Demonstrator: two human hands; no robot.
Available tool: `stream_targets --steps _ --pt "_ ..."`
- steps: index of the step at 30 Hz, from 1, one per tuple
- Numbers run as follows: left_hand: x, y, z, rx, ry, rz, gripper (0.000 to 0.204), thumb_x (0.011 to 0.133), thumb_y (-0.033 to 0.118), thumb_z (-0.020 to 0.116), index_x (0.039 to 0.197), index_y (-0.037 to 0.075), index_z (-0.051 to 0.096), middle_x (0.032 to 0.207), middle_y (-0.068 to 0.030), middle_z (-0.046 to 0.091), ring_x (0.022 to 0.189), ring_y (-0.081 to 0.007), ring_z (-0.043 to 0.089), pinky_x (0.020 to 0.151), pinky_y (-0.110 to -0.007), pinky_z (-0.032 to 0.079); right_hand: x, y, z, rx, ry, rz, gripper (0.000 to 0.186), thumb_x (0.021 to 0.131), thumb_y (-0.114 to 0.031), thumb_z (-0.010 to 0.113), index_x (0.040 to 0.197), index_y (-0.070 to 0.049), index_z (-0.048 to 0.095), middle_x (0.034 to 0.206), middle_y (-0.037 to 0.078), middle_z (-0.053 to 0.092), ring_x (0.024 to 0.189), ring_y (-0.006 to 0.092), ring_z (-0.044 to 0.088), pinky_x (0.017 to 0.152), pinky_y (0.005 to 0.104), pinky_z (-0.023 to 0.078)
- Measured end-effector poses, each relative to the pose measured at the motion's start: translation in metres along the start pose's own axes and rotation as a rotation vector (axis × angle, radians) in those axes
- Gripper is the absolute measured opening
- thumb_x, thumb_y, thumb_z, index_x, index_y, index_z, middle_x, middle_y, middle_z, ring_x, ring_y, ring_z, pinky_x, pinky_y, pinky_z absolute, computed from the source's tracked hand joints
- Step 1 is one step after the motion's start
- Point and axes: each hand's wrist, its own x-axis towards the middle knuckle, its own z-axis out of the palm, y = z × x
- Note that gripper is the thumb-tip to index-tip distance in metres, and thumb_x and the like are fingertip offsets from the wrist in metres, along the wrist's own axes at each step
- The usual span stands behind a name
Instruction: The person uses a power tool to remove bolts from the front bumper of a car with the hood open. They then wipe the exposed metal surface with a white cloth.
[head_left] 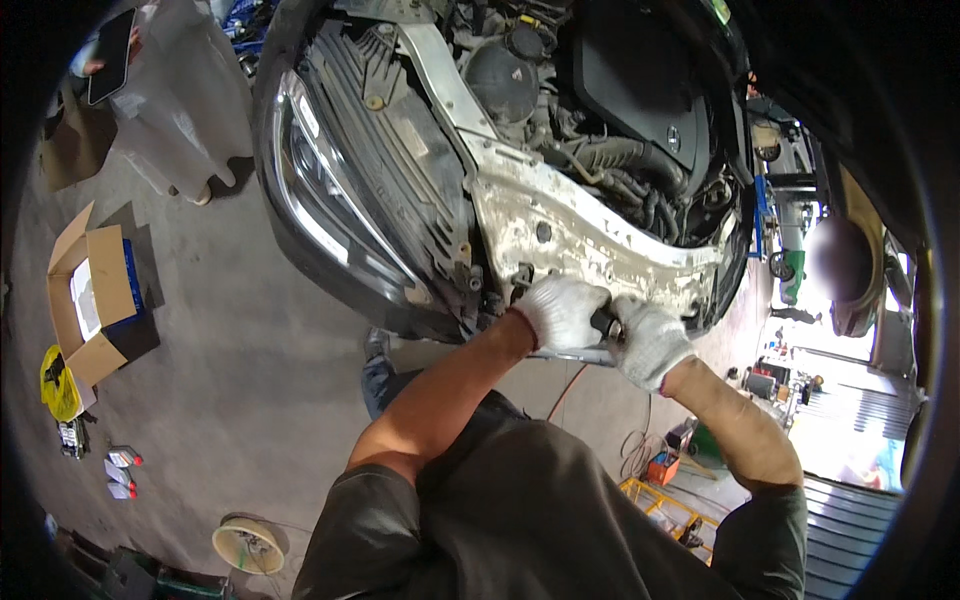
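My left hand (562, 312), in a white knit glove, is closed at the front inner edge of the fender of a dark car with its hood raised. My right hand (648, 340), gloved alike, is curled just right of it, around a small dark piece (606, 322) that I cannot make out. Both hands are at the worn, pale metal fender rail (560, 225). The headlight (310, 170) lies left of them, and the engine cover (635, 85) and coolant reservoir (500, 85) sit beyond them.
An open cardboard box (75, 310), yellow bag (57, 390), bottles (122, 470) and bucket (245, 548) are on the floor at left. A person's hand (92, 65) holds a phone (115, 55) at top left. An orange toolbox (662, 470) and yellow frame (660, 510) stand at lower right.
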Motion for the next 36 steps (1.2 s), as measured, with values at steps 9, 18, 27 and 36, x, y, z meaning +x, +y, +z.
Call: stream_targets --steps 9,18,27,36 --pt "-0.004 -0.002 0.001 -0.071 0.154 0.006 0.032 0.082 0.035 0.076 0.096 0.007 0.071 0.087 -0.0161 0.072 0.090 -0.0359 0.072 0.083 -0.046 0.058 0.012 -0.002 -0.023 -0.136 -0.180 0.019 0.029 0.088 -0.018 0.064 0.112 0.000 0.064 0.098 0.027 0.072 0.093 0.0446 0.071 0.086 0.0498 0.057" --pt "-0.011 0.006 0.039 0.019 0.543 -0.086 0.036 0.076 0.038 0.080 0.097 0.012 0.066 0.094 -0.0099 0.069 0.092 -0.0320 0.070 0.085 -0.044 0.056 0.009 0.005 -0.005 0.789 -0.353 0.317 0.026 0.095 -0.016 0.072 0.112 0.002 0.066 0.089 0.014 0.075 0.081 0.0275 0.076 0.075 0.0389 0.062" --pt "-0.028 0.003 0.072 0.248 0.555 -0.047 0.050 0.081 0.041 0.072 0.121 0.014 0.060 0.119 -0.0073 0.064 0.118 -0.0264 0.063 0.105 -0.042 0.048 -0.012 0.002 0.013 1.504 -0.395 0.521 0.037 0.098 -0.028 0.072 0.118 0.003 0.065 0.094 0.011 0.075 0.086 0.0190 0.074 0.077 0.0417 0.060" --pt "-0.003 -0.008 -0.006 -0.088 -0.139 0.020 0.045 0.082 0.038 0.079 0.113 0.006 0.068 0.102 -0.0211 0.071 0.100 -0.0394 0.070 0.090 -0.048 0.056 0.017 -0.004 -0.018 -0.324 -0.227 -0.051 0.035 0.091 -0.032 0.068 0.109 -0.002 0.064 0.093 0.025 0.073 0.093 0.0412 0.073 0.080 0.0516 0.058"
